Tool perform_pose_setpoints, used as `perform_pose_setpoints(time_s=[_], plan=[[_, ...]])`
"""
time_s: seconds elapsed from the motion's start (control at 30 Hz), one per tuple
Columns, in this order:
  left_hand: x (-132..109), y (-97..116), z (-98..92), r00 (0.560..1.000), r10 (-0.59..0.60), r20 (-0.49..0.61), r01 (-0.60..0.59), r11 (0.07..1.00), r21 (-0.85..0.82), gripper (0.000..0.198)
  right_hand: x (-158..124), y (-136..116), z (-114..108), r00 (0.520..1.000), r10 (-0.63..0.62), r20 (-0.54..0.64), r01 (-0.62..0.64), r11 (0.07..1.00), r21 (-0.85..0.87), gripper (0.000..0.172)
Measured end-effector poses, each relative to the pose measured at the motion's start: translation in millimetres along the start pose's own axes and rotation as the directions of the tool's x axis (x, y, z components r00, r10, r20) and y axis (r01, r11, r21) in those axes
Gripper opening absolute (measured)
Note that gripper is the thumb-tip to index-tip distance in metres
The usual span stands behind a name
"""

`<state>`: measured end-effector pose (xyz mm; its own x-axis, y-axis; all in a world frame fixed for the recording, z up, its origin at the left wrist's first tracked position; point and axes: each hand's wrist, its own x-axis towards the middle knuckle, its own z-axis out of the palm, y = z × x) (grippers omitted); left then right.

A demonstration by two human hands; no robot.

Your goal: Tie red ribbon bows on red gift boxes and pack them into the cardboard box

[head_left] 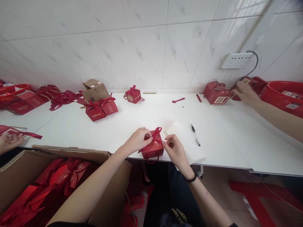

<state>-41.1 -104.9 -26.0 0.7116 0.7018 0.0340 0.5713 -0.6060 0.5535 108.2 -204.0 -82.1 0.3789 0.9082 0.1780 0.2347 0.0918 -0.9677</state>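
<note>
A small red gift box stands at the table's front edge, with a red ribbon bow on top and a cord handle hanging at its front. My left hand pinches the bow's ribbon from the left, thumb and forefinger together. From the right, my right hand pinches the ribbon near the box's right edge, its other fingers curled. A white sheet of paper lies beside and partly behind the box, under my right hand.
A cardboard carton of red ribboned boxes stands at lower left. A pen lies on the white table. Finished-looking red boxes sit along the wall. Other people's hands show at right and far left. A red basin stands far right.
</note>
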Motion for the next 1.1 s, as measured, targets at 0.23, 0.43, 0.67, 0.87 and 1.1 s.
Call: perform_pose_setpoints(time_s=[0.23,0.43,0.67,0.87,1.1], plan=[[1,2,1.7,1.0,0.006,0.006,-0.007,1.0,0.023,0.01,-14,1,-5,0.999,-0.022,-0.027,0.021,1.0,-0.02,0.013],[0,4,-1.9,1.0,-0.002,0.023,0.002,1.0,-0.024,0.012,-24,-3,-16,0.996,-0.087,-0.023,0.082,0.979,-0.187,0.008],[1,-6,-9.6,0.993,-0.047,0.106,0.071,0.97,-0.235,0.021,-36,-26,7,0.799,-0.601,0.012,0.502,0.656,-0.564,0.011],[-1,-10,-12.5,0.993,-0.037,0.116,0.068,0.958,-0.279,0.024,-28,-19,49,0.751,-0.622,0.221,0.605,0.516,-0.606,0.015],[-3,-4,-13.7,0.993,-0.045,0.112,0.069,0.973,-0.222,0.02,-26,-12,61,0.782,-0.602,0.159,0.536,0.521,-0.664,0.006]])
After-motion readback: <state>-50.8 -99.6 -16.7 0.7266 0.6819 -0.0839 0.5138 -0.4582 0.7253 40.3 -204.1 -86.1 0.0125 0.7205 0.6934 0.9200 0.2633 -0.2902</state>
